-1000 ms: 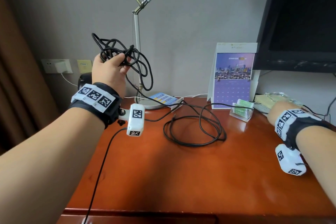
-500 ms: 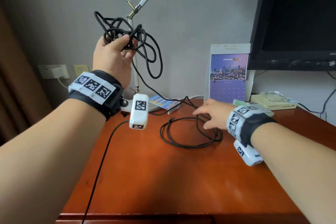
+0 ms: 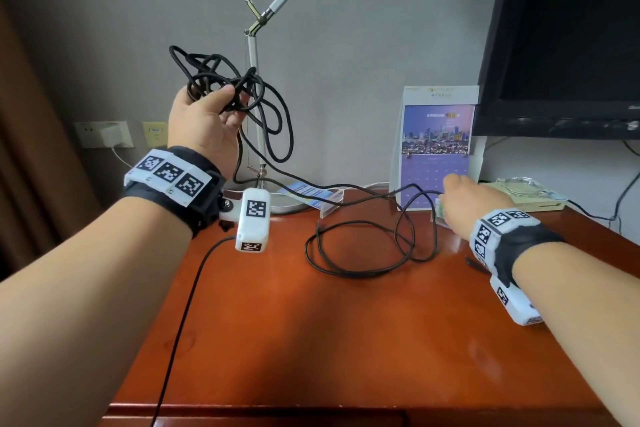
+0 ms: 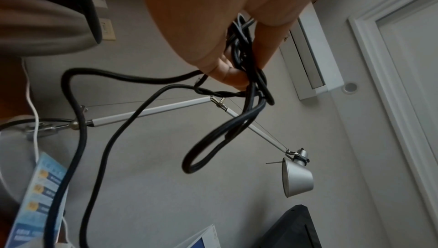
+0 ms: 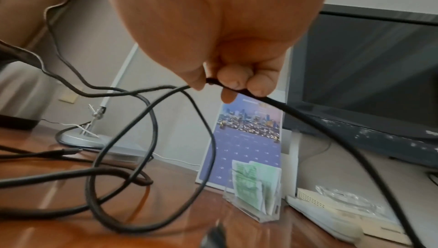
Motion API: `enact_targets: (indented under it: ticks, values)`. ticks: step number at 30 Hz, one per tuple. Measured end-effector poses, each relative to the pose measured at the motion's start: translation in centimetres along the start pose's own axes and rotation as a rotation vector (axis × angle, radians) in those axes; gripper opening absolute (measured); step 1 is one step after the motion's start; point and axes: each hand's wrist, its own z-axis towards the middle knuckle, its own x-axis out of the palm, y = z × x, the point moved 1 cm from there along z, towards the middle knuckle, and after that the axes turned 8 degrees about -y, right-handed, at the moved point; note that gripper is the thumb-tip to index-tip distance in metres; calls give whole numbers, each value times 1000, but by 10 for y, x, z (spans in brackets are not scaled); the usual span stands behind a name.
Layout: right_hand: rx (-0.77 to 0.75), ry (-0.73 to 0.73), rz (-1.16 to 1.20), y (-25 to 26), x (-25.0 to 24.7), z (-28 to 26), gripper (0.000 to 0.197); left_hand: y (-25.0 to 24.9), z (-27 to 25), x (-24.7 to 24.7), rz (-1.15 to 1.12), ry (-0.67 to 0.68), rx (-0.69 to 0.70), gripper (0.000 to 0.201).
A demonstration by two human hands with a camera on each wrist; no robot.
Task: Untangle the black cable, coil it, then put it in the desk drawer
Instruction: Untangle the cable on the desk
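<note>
On the counter (image 3: 346,340), loose loops of the black cable (image 3: 360,253) are spread between the hands. One strand is pinched by the right hand (image 3: 471,204) beside the loops; farther up, the tangled bundle is gripped aloft by the left hand (image 3: 207,121).

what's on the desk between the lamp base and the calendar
In the head view, a blue leaflet in a clear stand, with the black cable running past it from the left hand toward the right hand.
</note>
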Motion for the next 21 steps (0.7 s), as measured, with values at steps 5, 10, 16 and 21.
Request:
enact_targets:
  ticks: [5,10,16,21]
  values:
    - [93,62,51,-15,9,-1,28,3,1,-3,11,-6,-5,22]
    - [9,142,126,2,7,4,12,7,-9,1,20,63,-90,21]
    - [-213,-7,364,72,-35,1,31,12,-25,12,-73,92,-281,12]
    - [-315,95,870,151,-66,-15,37,2,-44,22,-126,114,-433,12]
